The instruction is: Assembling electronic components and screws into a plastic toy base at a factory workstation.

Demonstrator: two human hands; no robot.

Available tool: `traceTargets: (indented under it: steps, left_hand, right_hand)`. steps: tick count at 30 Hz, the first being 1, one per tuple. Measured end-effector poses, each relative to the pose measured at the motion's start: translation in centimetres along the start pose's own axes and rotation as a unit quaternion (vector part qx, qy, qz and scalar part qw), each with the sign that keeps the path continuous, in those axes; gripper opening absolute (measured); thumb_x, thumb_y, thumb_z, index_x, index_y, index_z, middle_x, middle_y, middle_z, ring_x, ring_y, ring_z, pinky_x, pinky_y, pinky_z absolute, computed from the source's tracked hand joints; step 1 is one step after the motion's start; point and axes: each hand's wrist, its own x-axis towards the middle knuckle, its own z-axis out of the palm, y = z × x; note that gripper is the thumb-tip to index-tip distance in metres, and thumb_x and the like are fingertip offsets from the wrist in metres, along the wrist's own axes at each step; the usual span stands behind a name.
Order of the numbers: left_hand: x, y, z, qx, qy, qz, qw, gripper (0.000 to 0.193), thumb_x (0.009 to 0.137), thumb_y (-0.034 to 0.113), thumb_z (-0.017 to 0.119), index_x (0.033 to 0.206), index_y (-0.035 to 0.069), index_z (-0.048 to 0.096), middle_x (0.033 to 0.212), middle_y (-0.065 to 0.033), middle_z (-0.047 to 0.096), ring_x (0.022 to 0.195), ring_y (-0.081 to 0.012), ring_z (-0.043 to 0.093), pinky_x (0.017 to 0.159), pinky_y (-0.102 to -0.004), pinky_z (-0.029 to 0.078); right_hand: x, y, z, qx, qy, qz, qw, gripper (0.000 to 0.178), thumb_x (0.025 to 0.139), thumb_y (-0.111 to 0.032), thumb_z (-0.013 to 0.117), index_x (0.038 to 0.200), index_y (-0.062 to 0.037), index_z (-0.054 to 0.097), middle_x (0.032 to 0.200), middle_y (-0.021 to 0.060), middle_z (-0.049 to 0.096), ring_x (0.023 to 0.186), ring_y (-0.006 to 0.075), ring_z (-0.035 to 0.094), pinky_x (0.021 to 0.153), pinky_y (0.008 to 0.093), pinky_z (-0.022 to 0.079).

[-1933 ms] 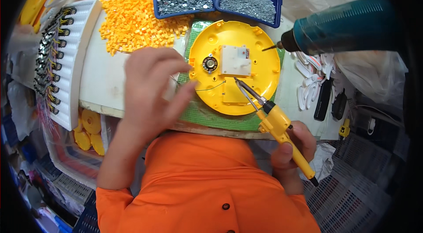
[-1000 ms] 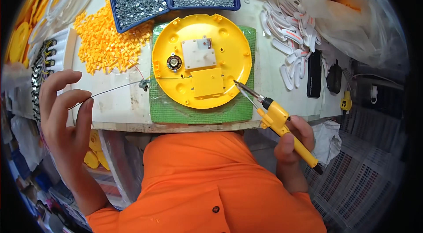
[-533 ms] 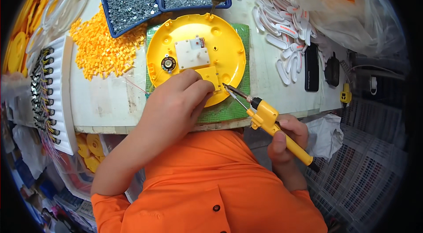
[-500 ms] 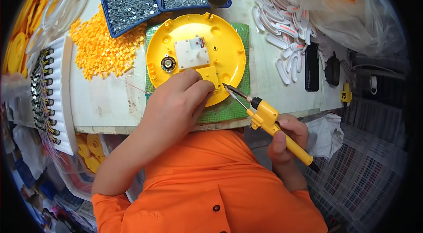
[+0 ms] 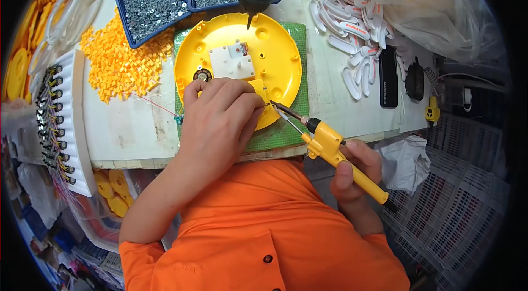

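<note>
1. Across comes the left hand, a second ago well left of the yellow shell, now over its lower left: fingers bunched, grip hidden, can't tell.
2. Right hand, clamped round the soldering iron, tip at the shell's lower right!
3. Red print on white strips, shell's right.
4. Blue bins beyond the shell, full of metal bits.
5. Under the shell, green mat, pale bench.

The yellow dish is plastic — smooth, glossy.
</note>
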Motion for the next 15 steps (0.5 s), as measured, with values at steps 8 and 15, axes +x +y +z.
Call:
traceTargets:
  steps: [8, 15]
  left_hand:
    - [0.01, -0.12, 0.28, 0.005, 0.004, 0.000, 1.000, 0.010, 0.087, 0.017, 0.074, 0.093, 0.014, 0.066, 0.101, -0.0002, 0.066, 0.099, -0.0202, 0.062, 0.087, -0.0400, 0.037]
    - [0.09, -0.06, 0.18, 0.011, 0.002, 0.001, 1.000, 0.010, 0.087, 0.018, 0.074, 0.093, 0.014, 0.067, 0.102, 0.0001, 0.066, 0.099, -0.0196, 0.062, 0.087, -0.0397, 0.037]
  right_hand:
    - [0.51, -0.07, 0.45, -0.004, -0.004, -0.015, 1.000, 0.033, 0.092, -0.019, 0.069, 0.118, -0.0010, 0.059, 0.076, 0.0128, 0.065, 0.059, 0.0221, 0.061, 0.054, 0.0320, 0.050]
    - [0.53, -0.15, 0.35, -0.013, -0.008, -0.007, 1.000, 0.031, 0.091, -0.020, 0.070, 0.113, -0.0033, 0.057, 0.077, 0.0125, 0.065, 0.057, 0.0226, 0.060, 0.053, 0.0327, 0.049]
